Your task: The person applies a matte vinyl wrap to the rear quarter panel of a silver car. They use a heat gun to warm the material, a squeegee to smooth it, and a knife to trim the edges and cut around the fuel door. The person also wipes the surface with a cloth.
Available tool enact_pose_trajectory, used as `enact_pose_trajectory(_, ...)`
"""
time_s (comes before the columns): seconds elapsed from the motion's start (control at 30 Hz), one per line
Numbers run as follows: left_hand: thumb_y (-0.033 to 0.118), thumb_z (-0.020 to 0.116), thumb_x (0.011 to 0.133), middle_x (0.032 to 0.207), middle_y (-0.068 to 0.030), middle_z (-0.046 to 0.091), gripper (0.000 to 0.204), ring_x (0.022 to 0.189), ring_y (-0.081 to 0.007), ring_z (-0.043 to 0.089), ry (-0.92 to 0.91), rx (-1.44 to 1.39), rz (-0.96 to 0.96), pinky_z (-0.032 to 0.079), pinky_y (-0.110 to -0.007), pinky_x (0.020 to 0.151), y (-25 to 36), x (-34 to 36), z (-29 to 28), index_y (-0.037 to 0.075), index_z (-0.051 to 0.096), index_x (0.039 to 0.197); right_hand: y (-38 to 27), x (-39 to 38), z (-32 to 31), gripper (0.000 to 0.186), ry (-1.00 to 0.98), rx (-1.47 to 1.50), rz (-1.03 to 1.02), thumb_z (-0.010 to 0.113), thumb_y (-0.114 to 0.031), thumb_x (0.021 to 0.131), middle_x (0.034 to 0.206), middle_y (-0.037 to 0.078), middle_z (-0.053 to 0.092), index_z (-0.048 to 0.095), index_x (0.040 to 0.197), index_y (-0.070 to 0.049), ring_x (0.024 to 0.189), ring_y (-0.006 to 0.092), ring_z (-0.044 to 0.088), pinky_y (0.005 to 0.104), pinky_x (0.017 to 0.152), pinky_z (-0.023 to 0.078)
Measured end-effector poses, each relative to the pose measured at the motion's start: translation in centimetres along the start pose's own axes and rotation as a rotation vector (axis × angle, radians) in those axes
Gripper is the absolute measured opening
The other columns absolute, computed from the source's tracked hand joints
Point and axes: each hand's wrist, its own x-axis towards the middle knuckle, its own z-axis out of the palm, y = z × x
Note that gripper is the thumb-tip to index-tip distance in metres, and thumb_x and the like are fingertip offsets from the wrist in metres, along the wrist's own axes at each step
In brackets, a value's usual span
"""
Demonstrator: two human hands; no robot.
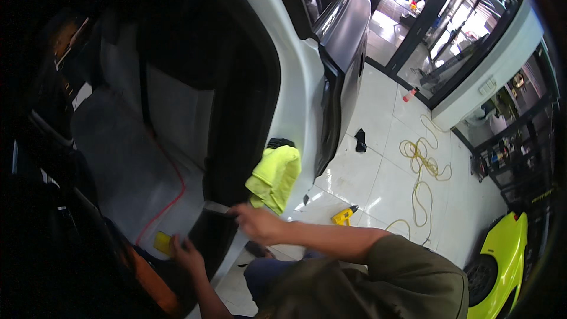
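While the left hand (188, 255) pinches 1 yellow block (162, 242) below and left of the lime cloth (275, 178), the right hand (260, 222) curls near 1 pale strip (217, 207), also below-left of the cloth; whether it grips the strip, I cannot tell. Good work here probably means a flat block, light even pressure and a steadied strip. Outward, I count 1 cloth, 1 red cord (178, 192) left of it, and right of it 1 yellow gun-shaped tool (343, 216), 1 reddish bottle (409, 95).
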Motion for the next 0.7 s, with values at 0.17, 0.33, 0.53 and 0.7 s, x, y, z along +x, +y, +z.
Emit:
enact_pose_trajectory(0.17, 0.015, 0.060, 0.095, 0.131, -0.0226, 0.051, 0.032, 0.123, -0.0385, 0.049, 0.061, -0.306, 0.460, 0.039, -0.045, 0.104, 18.6, 2.8, 5.3, -0.001, 0.057, 0.123, -1.6, -6.1, -16.4, 0.021, 0.529, -0.404, -0.106, 0.056, -0.013, 0.096, 0.079, 0.014, 0.063, 0.057, 0.113, -0.001, 0.071, 0.0293, 0.064, 0.0371, 0.067, 0.051)
enact_pose_trajectory(0.33, 0.026, 0.059, 0.096, 0.134, -0.0255, 0.047, 0.050, 0.125, -0.0421, 0.046, 0.130, -0.461, 0.636, 0.037, -0.048, 0.105, 33.4, 6.0, 8.3, -0.003, 0.046, 0.134, -4.2, -5.9, -23.4, 0.017, 0.828, -0.285, -0.207, 0.055, -0.017, 0.099, 0.065, 0.007, 0.058, 0.059, 0.103, -0.001, 0.057, 0.0189, 0.057, 0.0310, 0.056, 0.046)
enact_pose_trajectory(0.53, 0.043, 0.052, 0.096, 0.132, -0.0237, 0.049, 0.059, 0.119, -0.0422, 0.049, 0.357, -0.251, 0.632, 0.038, -0.049, 0.102, 34.7, 6.4, 11.0, 0.000, 0.044, 0.137, -3.4, -4.0, -27.7, 0.021, 0.870, -0.630, -0.114, 0.060, -0.023, 0.097, 0.071, 0.014, 0.060, 0.060, 0.096, -0.002, 0.057, 0.0262, 0.058, 0.0343, 0.055, 0.046)
enact_pose_trajectory(0.7, 0.043, 0.056, 0.095, 0.131, -0.0224, 0.051, 0.060, 0.118, -0.0417, 0.050, 0.376, -0.305, 0.637, 0.040, -0.049, 0.100, 34.3, 6.2, 11.2, 0.000, 0.046, 0.135, -1.9, -1.8, -27.5, 0.019, 0.954, -0.655, -0.257, 0.060, -0.022, 0.096, 0.068, 0.013, 0.059, 0.060, 0.095, -0.003, 0.055, 0.0274, 0.057, 0.0338, 0.054, 0.045)
